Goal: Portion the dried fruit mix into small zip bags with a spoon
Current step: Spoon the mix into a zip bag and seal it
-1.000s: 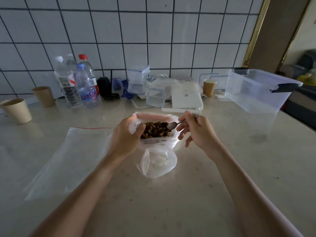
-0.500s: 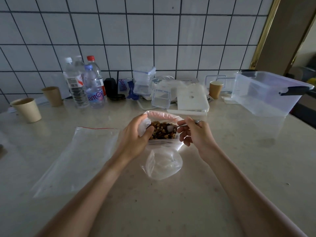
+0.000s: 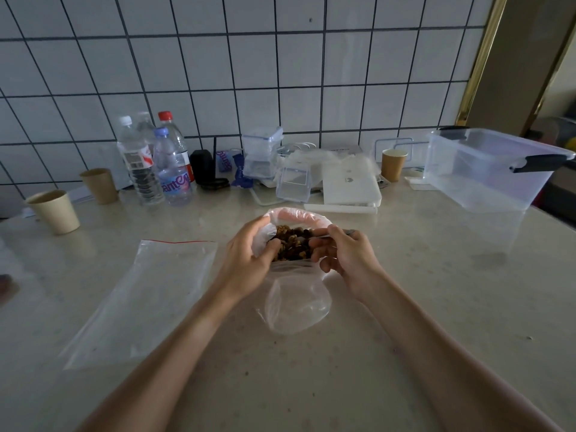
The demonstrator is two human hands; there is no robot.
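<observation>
The left hand (image 3: 249,260) grips the fruit bag (image 3: 293,219), the right hand (image 3: 346,260) pinches the spoon (image 3: 327,235) lying left-right over the fruit mix (image 3: 291,244), and the small zip bag (image 3: 296,304) opens just near of both hands.

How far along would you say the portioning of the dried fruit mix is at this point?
Early. Nothing looks finished: the small zip bag looks empty. In hand: the left hand holds the mix bag open while the right hand dips the spoon. Still left: the flat zip bag.
</observation>
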